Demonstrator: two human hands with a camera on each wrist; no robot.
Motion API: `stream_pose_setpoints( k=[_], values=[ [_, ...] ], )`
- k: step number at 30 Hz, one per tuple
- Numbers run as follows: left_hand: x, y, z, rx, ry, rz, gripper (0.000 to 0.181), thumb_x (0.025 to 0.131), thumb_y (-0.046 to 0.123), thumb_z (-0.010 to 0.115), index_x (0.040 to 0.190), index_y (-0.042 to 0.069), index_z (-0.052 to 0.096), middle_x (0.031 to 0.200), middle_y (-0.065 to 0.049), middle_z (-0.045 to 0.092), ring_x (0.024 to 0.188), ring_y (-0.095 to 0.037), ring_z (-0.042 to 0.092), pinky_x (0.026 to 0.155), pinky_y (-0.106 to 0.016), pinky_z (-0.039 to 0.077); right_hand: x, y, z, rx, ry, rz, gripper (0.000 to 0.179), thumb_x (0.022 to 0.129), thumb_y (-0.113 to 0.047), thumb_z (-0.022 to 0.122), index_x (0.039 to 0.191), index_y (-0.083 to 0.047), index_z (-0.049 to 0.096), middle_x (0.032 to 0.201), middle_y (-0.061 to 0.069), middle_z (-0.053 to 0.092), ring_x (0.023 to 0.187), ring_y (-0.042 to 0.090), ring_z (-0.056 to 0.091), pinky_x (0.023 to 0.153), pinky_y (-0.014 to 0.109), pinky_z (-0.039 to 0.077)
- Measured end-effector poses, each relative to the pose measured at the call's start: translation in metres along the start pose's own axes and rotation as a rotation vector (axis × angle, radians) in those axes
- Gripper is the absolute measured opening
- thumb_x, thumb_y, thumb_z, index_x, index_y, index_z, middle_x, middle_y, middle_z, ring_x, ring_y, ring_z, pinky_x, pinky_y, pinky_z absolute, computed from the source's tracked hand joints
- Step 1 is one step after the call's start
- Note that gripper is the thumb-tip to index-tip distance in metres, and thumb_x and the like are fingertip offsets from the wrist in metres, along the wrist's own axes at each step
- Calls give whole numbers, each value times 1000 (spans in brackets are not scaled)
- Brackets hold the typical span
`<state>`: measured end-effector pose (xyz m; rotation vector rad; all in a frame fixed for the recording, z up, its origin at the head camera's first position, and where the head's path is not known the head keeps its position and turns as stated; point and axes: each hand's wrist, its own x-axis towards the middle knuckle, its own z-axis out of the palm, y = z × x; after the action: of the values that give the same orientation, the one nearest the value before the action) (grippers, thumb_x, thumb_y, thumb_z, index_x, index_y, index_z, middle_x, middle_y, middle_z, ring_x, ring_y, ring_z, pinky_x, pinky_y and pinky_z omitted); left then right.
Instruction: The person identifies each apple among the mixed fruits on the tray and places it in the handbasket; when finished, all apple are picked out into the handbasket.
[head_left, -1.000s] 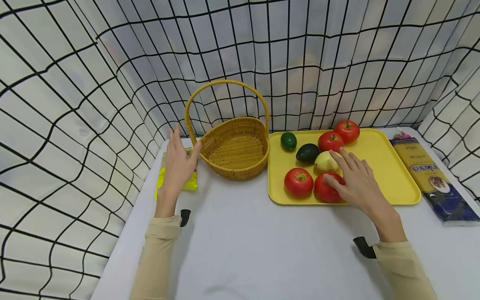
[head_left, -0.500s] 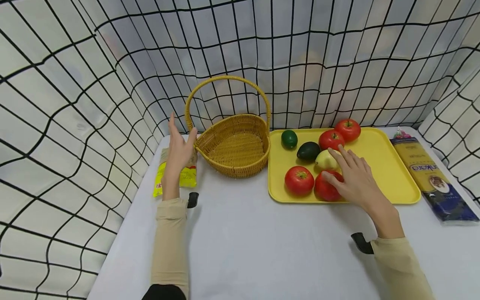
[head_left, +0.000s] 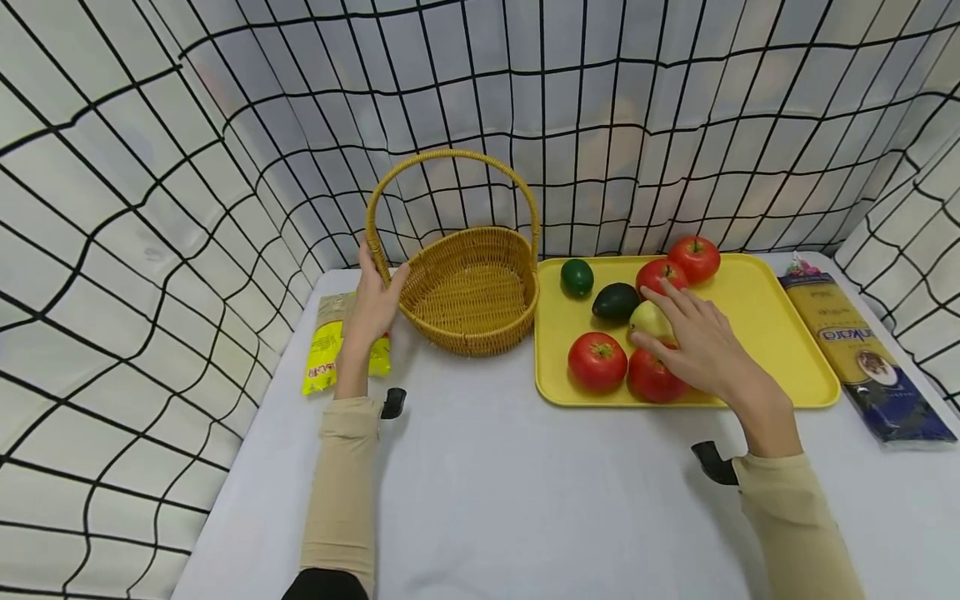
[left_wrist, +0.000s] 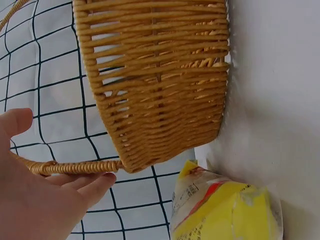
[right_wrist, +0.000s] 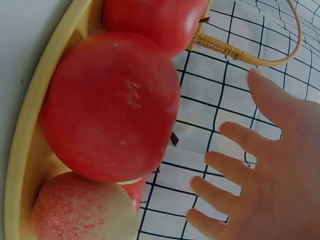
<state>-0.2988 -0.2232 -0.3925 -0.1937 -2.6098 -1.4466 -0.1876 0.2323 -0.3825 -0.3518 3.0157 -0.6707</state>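
At the left side of the wicker basket [head_left: 472, 343], my left hand [head_left: 372, 307] has its fingers touching the arched handle [head_left: 452, 153]. In the left wrist view the handle passes between the raised thumb and the outstretched fingers [left_wrist: 97, 189]. My right hand [head_left: 701, 346] hovers over a yellow tray [head_left: 787, 333], fingers spread and holding nothing. Below it are a pale yellow fruit [head_left: 651, 321] and a red apple [head_left: 654, 377], with another apple [head_left: 597, 362] beside them. The right wrist view also shows a pink-and-cream, peach-like fruit [right_wrist: 82, 210], not discernible in the head view.
Also on the tray are an avocado [head_left: 616, 302], a small green fruit [head_left: 577, 277] and two red fruits [head_left: 694, 259] at the back. A yellow packet [head_left: 324, 350] lies left of the basket, a blue-and-gold packet [head_left: 870, 358] right of the tray. Black netting [head_left: 585, 133] surrounds the table.
My left hand has moved in from beside the basket to its handle. The right hand has shifted slightly left over the fruit. Basket and fruit look unmoved.
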Motion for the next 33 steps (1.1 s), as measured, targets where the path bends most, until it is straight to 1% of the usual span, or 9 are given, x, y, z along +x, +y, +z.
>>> stream_pose_setpoints(
  k=[6, 10, 13, 17, 20, 23, 26, 30, 33],
  values=[
    [2, 2, 6, -24, 17, 18, 87, 107, 48, 46, 165, 23, -14, 173, -17, 7, 159, -36, 17, 129, -58, 19, -2, 10, -3, -4, -108, 47, 81, 101, -54, 55, 164, -13, 25, 171, 25, 13, 152, 56, 14, 120, 76, 10],
    [3, 1, 8, -11, 10, 9, 88, 107, 48, 45, 165, 21, -14, 173, -18, 7, 159, -37, 17, 130, -56, 18, -6, 19, -5, -4, -133, 91, 82, 101, -54, 55, 163, -9, 24, 169, 29, 15, 151, 57, 14, 118, 77, 12],
    [2, 2, 7, -9, 6, 9, 88, 107, 47, 45, 164, 19, -15, 173, -20, 7, 159, -38, 16, 130, -57, 18, -6, 23, -5, -17, -140, 103, 83, 101, -55, 55, 162, -8, 25, 167, 31, 17, 150, 58, 16, 117, 77, 14],
    [2, 2, 6, -20, 9, 17, 88, 107, 46, 46, 164, 20, -15, 173, -21, 6, 159, -39, 16, 130, -57, 18, -4, 21, -1, -15, -180, 71, 85, 98, -56, 58, 161, -8, 27, 166, 32, 20, 148, 59, 20, 115, 79, 20],
    [2, 2, 6, -24, 12, 21, 87, 107, 45, 46, 165, 22, -15, 173, -19, 7, 159, -38, 17, 129, -57, 18, -2, 17, 3, -9, -217, 49, 87, 97, -57, 59, 162, -10, 26, 166, 32, 18, 147, 60, 24, 114, 80, 24],
    [2, 2, 6, -25, 10, 23, 86, 107, 45, 46, 164, 24, -15, 173, -18, 7, 159, -38, 17, 129, -59, 19, -2, 15, 6, -15, -233, 41, 88, 95, -58, 61, 162, -11, 26, 167, 33, 15, 146, 60, 26, 114, 80, 23],
    [1, 2, 6, -22, 12, 16, 86, 107, 46, 47, 164, 25, -14, 174, -17, 6, 160, -37, 17, 129, -59, 19, -3, 15, 8, -32, -242, 32, 88, 93, -58, 65, 160, -13, 31, 167, 34, 14, 147, 61, 25, 115, 80, 18],
    [1, 3, 6, -17, 17, 16, 87, 107, 47, 47, 164, 25, -14, 174, -17, 6, 160, -36, 16, 129, -58, 19, -4, 14, 9, -68, -252, 32, 88, 88, -57, 71, 157, -11, 39, 166, 35, 12, 145, 62, 24, 115, 80, 18],
    [1, 3, 6, -19, 18, 11, 86, 107, 47, 46, 164, 25, -14, 174, -16, 6, 160, -35, 15, 130, -57, 18, -5, 13, 10, -81, -266, 43, 91, 86, -55, 75, 156, -9, 41, 167, 34, 8, 145, 63, 23, 117, 78, 17]
  ],
)
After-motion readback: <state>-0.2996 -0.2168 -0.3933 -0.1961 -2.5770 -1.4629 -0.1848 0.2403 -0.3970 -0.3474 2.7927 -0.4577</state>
